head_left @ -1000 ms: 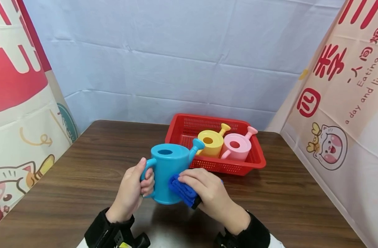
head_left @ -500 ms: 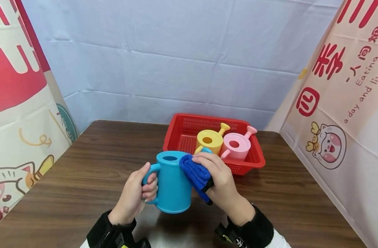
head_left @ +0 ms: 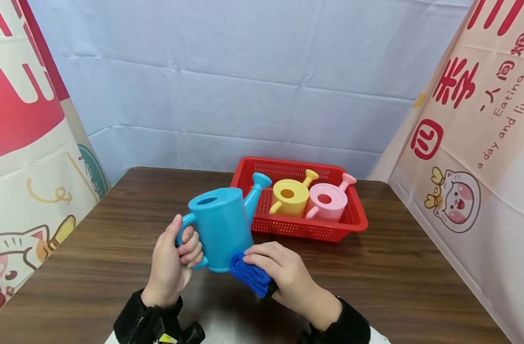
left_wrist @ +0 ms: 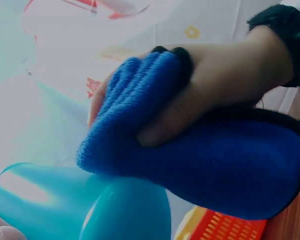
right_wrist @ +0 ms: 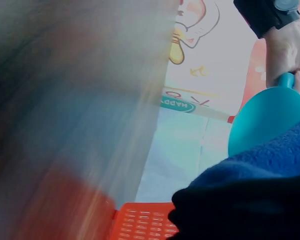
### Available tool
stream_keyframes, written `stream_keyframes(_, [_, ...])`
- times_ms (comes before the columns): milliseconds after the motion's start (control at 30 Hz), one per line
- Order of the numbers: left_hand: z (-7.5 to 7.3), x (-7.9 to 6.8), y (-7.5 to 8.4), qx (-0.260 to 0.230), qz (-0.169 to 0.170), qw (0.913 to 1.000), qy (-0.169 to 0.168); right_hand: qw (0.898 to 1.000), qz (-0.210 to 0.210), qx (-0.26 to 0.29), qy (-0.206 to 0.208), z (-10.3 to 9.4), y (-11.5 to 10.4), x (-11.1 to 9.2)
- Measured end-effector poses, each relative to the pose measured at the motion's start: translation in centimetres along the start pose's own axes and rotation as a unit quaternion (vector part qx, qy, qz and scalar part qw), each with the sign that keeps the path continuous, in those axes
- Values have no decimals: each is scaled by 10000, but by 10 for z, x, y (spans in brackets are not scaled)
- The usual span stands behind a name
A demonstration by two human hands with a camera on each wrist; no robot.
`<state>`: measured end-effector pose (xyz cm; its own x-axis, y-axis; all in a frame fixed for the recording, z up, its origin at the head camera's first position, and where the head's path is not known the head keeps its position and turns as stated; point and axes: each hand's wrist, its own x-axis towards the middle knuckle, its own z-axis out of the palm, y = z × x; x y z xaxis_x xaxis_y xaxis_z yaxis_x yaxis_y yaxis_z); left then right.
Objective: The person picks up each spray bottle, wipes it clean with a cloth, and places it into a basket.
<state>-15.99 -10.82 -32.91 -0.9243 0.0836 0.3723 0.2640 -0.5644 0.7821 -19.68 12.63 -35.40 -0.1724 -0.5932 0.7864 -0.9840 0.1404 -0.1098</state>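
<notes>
A blue watering can [head_left: 224, 229] is held off the table, tilted, its spout [head_left: 254, 193] pointing up and to the right. My left hand [head_left: 172, 260] grips its handle with curled fingers. In my right hand [head_left: 289, 274] is a folded blue cloth [head_left: 250, 274] with black edging, pinched between fingers and thumb. The cloth touches the can's lower right side near the base. From the left wrist view, the cloth [left_wrist: 140, 120] hangs in a loose fold beside the can [left_wrist: 55, 195]. The can's round base [right_wrist: 270, 117] shows in the right wrist view, partly hidden by the cloth.
A red perforated basket [head_left: 296, 230] stands behind the hands on the brown wooden table [head_left: 399, 267]. Inside it sit a yellow watering can [head_left: 291, 198] and a pink one [head_left: 328, 203]. Printed cloths hang at both sides, and a pale blue one [head_left: 227, 86] behind.
The cloth went from the can's side up to its upper right near the spout, then down to its base. The can has risen, shifted left and tilted.
</notes>
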Motion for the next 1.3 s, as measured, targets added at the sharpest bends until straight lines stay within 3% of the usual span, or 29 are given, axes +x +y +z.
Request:
stream_keyframes(133, [-1,0,0,-231,-54,9997,-4,9999,-103,36,-58,0,0,0])
stream_keyframes(367, [-4,-2,-3,-182,-215,9982,-520,9991,179,377,91,-7,1,4])
stream_keyframes(500, [-3,-4,-7,-90,-455,9956,-815,9974,314,376,529,-14,3,8])
stream_keyframes(667, [-1,-9,-13,2,-825,9905,-1102,9880,521,331,1416,-25,7,16])
stream_keyframes(800, [-1,-10,-15,4,-841,9898,-1154,9820,717,326,1714,-27,8,19])
stream_keyframes(1000, [-2,-9,-15,-200,-877,9916,-929,9816,908,543,1590,-19,7,13])
stream_keyframes(1300, [-7,-4,-12,-761,-395,9953,-455,9822,1492,779,830,-4,7,-2])
